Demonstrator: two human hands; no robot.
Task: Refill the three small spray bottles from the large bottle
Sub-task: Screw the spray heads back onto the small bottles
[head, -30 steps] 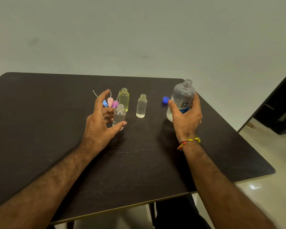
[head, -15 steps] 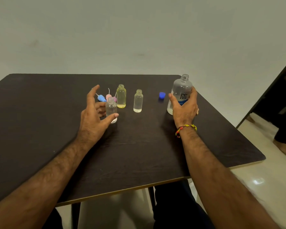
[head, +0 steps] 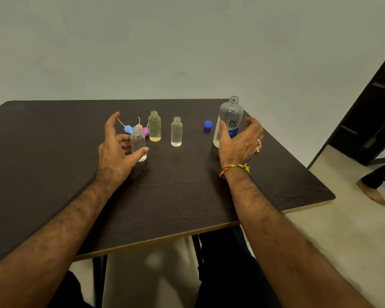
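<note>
Standing uncapped at the right of the dark wooden table [head: 53,152], the large bottle [head: 229,121] is clear plastic with a threaded neck, dark "re-nu" lettering over a blue band, and only a low pool of clear liquid at its base. The right hand [head: 239,142] curls loosely round its lower half, thumb on the near left side and fingers spread beyond the right side; the grasp looks slack, and I cannot tell whether it is truly touching. Rings show on that hand and a yellow and red braided band [head: 235,168] circles the wrist. The bottle's blue cap [head: 208,124] lies just left of it on the table.

Left of centre stand three small spray bottles, all open-necked and upright. The nearest clear one [head: 138,143] sits inside the wide-open left hand [head: 116,152], thumb tip at its front, fingers raised behind, not closed on it. Behind it is a yellow-tinted bottle [head: 154,126] with a little yellowish liquid, and to its right a clear one [head: 176,132] with a shallow layer at the bottom. Blue [head: 128,129], pink [head: 139,126] and purple [head: 145,130] spray tops lie clustered behind the nearest bottle, thin tubes pointing away.
</note>
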